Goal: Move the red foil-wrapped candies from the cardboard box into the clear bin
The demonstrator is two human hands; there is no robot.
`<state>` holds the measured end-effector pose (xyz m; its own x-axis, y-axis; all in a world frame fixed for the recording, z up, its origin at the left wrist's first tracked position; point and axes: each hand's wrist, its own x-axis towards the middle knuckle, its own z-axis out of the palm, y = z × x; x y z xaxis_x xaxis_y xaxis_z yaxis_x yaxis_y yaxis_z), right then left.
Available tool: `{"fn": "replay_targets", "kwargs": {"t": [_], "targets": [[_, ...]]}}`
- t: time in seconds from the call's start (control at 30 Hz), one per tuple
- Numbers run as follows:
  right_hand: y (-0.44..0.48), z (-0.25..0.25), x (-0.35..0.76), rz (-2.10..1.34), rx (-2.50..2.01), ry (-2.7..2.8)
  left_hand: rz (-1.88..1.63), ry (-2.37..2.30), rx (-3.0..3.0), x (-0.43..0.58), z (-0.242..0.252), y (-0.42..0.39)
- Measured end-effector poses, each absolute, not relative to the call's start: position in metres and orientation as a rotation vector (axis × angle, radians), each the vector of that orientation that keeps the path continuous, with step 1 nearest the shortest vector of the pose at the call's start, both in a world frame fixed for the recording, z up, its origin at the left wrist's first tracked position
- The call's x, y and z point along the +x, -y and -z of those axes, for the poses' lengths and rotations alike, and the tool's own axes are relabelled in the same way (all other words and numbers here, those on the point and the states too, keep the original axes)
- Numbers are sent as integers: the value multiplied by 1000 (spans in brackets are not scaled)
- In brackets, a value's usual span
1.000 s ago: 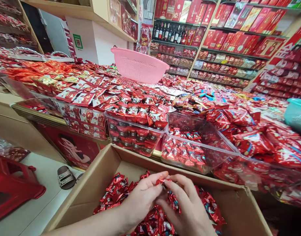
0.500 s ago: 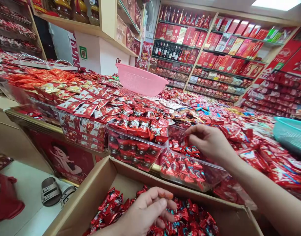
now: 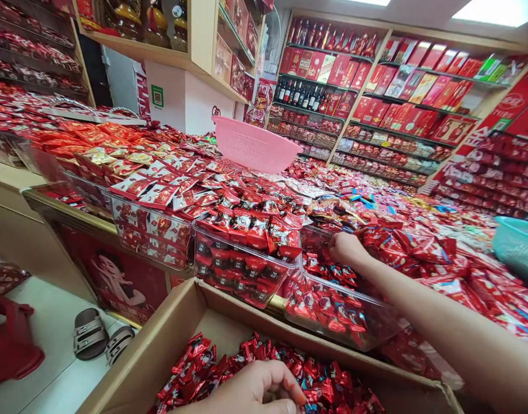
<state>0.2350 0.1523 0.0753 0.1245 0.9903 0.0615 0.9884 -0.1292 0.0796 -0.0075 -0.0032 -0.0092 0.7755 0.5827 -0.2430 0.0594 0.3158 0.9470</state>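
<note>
My left hand (image 3: 259,388) is low inside a cardboard box (image 3: 137,359), just above a heap of red foil-wrapped candies (image 3: 247,356). Its fingers are loosely curved, apart from the thumb, with nothing visible between them. Over a clear plastic bin (image 3: 367,322) behind the box, my right hand (image 3: 347,250) is curled with its fingers folded under. The back of the hand hides whatever the fingers may hold. Similar red-wrapped candies (image 3: 326,305) sit in neat rows against that bin's front wall, with more loose ones beneath the hand.
Another clear bin (image 3: 238,273) of red candy packets adjoins on the left. A pink basket (image 3: 255,146) rests on the candy display, and a teal basket (image 3: 518,241) stands at right. Sandals (image 3: 90,333) and a red bag (image 3: 14,339) are on the floor.
My left hand has sunk lower in the box, toward the candies. My right hand has turned, its fingers now folded out of sight over the bin. The view has shifted slightly.
</note>
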Motion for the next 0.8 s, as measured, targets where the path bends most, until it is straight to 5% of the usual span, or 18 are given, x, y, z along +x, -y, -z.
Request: {"fn": "replay_targets", "kwargs": {"t": [0.2, 0.8], "targets": [[-146, -67, 238, 142, 2205, -2016, -302, -630, 1304, -8, 20, 2], [-147, -70, 247, 103, 2259, -1853, -55, -702, 2055, -18, 39, 0]]}}
